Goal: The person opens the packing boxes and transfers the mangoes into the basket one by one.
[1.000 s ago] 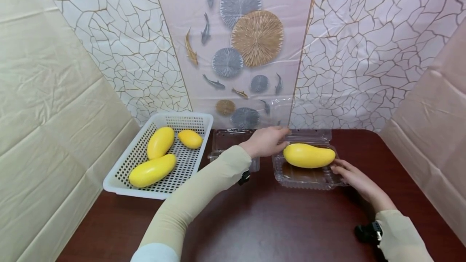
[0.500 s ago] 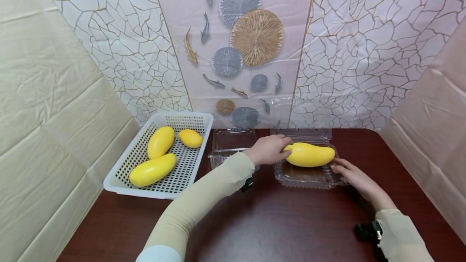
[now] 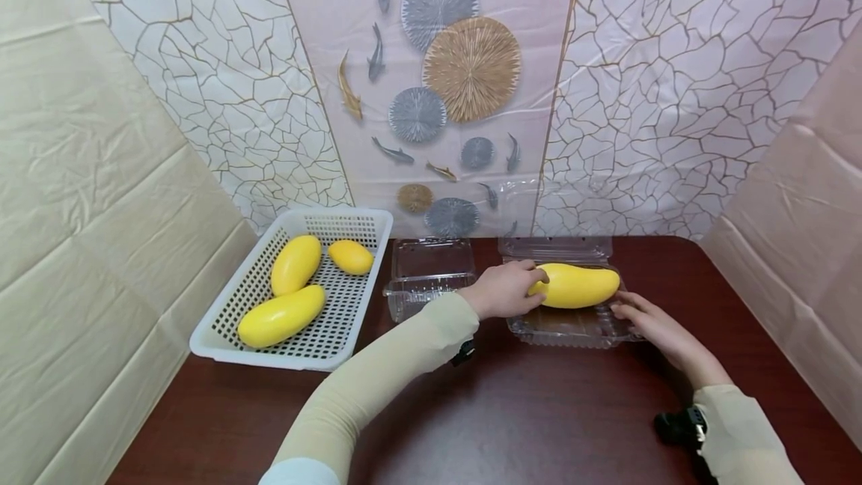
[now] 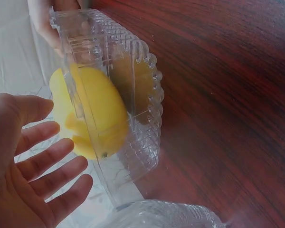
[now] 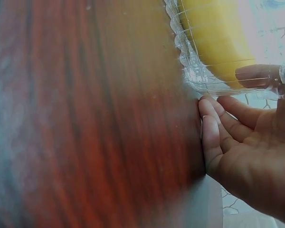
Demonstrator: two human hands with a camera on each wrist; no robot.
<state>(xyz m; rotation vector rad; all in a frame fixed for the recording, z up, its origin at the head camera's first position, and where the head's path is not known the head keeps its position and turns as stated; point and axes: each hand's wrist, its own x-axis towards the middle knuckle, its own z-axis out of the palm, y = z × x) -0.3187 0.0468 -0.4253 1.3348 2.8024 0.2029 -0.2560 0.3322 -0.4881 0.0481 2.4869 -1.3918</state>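
Note:
A large yellow mango (image 3: 575,286) lies in the open clear plastic clamshell box (image 3: 572,331) at the right. My left hand (image 3: 508,290) is at the mango's left end, its fingertips overlapping the fruit in the head view. The left wrist view has that hand (image 4: 42,161) with fingers spread and slightly bent, beside the mango (image 4: 92,114). At the box's right side, my right hand (image 3: 656,324) pinches the wall. One digit reaches over the rim and the other fingers (image 5: 211,135) stay outside, low by the table.
A white perforated basket (image 3: 202,339) at the left holds two long yellow fruits (image 3: 283,316) and a smaller lemon-shaped one (image 3: 351,257). Another open clear box (image 3: 411,298) stands between basket and left arm. The raised lid (image 3: 559,245) of the right box leans near the patterned wall.
My left hand has shifted slightly right and toward me, from behind the mango's left end to overlapping it. The right hand, mango and boxes look unmoved.

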